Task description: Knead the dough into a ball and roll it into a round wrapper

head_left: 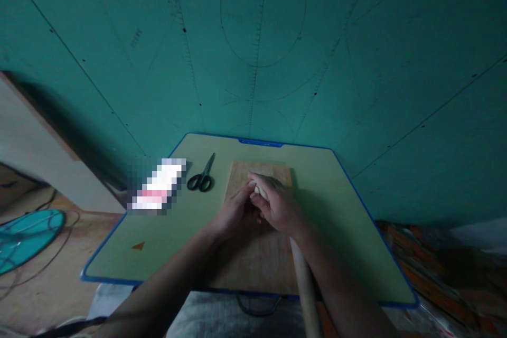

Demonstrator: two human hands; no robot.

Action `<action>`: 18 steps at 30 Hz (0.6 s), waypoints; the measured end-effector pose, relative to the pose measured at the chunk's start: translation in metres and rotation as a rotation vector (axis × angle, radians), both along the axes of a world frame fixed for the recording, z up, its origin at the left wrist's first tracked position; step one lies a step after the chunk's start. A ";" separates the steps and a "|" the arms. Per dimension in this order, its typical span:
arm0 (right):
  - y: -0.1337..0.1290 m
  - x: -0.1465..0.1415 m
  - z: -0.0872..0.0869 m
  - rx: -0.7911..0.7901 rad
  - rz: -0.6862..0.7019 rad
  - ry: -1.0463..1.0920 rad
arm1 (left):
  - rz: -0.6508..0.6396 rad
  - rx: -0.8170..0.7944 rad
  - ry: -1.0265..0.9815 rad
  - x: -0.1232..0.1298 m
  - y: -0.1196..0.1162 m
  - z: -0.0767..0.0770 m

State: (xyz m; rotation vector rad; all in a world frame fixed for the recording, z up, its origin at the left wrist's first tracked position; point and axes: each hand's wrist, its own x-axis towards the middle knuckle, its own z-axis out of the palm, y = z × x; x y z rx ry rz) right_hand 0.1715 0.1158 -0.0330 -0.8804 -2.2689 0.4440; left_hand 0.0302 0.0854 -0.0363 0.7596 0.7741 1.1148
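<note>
Both hands meet over a wooden board [261,264] on a pale green table. Between them is a small lump of pale dough-like material [258,190], mostly covered by the fingers. My left hand [236,207] wraps round it from the left, its fingers curled and partly hidden. My right hand [277,203] closes over it from the right, thumb bent towards the left hand. A long wooden rod [304,280] lies along the board's right side, partly under the right forearm; neither hand holds it.
Black-handled scissors [203,177] lie left of the board, beside a blurred-out bright rectangular item [158,187]. A small orange scrap [138,246] is on the table's left part. The blue-edged table [356,253] stands against a green wall [253,79].
</note>
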 end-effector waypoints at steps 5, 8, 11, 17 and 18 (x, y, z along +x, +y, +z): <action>-0.001 -0.001 0.005 0.060 0.028 0.021 | -0.097 0.000 -0.070 -0.002 0.000 -0.006; -0.003 -0.001 0.008 0.063 0.015 0.017 | -0.109 0.013 -0.069 -0.004 0.000 -0.007; -0.004 0.000 0.008 0.048 0.056 0.086 | -0.106 0.017 -0.068 -0.006 0.000 -0.006; -0.003 0.000 0.005 -0.036 0.046 0.225 | -0.127 0.028 -0.132 -0.003 -0.001 -0.005; -0.002 0.000 0.004 -0.026 0.028 0.202 | -0.148 0.019 -0.143 -0.002 -0.001 -0.005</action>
